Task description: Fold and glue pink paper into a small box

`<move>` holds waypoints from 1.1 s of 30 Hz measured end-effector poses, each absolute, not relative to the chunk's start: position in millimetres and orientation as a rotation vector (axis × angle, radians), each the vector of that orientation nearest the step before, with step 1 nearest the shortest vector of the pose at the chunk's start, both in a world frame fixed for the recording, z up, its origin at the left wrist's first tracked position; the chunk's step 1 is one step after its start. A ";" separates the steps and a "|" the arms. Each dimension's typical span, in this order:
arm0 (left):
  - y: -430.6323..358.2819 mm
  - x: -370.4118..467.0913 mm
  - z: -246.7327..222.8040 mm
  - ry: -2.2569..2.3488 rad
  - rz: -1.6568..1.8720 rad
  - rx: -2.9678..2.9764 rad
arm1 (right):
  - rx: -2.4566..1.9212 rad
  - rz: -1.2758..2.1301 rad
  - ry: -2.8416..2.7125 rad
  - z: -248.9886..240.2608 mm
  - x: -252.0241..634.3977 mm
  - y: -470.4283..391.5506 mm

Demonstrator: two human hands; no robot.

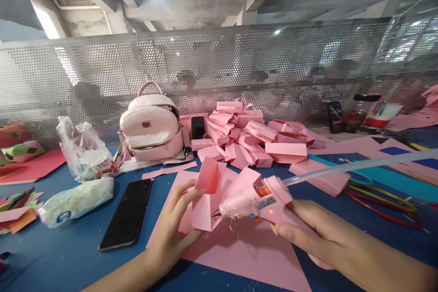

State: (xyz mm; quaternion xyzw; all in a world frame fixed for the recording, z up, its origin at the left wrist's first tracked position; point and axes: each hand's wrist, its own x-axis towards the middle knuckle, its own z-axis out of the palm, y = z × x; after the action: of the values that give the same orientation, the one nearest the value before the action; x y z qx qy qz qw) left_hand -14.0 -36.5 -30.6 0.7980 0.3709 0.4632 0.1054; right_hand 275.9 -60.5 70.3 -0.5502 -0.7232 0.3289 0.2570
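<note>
My left hand (174,223) holds a folded pink paper piece (207,196) upright above a large pink sheet (253,255) on the blue table. My right hand (308,228) grips a pink glue gun (255,200); its brass nozzle points left and touches or nearly touches the folded piece's lower edge. A long clear glue stick (359,164) runs out of the gun's back toward the right.
A heap of folded pink paper pieces (253,137) lies behind. A pink backpack (152,125) stands at the back left, a black phone (126,214) lies at left with plastic bags (82,150) beside it. Coloured paper and red cords (379,200) lie at right. A perforated metal screen (219,64) closes the table's far side.
</note>
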 end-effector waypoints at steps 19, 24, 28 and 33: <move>-36.9 -13.7 -29.0 1.094 1.364 2.368 | -1.506 0.806 -2.029 63.0 282.9 -64.2; -37.0 -13.4 -29.6 1.071 1.367 2.366 | -1.509 0.754 -2.033 61.0 284.2 -63.7; -37.2 -13.6 -30.1 1.064 1.357 2.358 | -1.541 0.750 -1.998 58.9 282.9 -65.2; -37.0 -13.2 -30.4 1.070 1.372 2.346 | -1.547 0.810 -1.885 63.5 278.7 -65.2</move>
State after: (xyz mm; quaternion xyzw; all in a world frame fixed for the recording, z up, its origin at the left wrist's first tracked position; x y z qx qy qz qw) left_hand -13.2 -37.0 -30.4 0.7982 0.3641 0.4670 0.1102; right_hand 278.7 -65.2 63.5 -0.5776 -0.7038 0.3024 0.2822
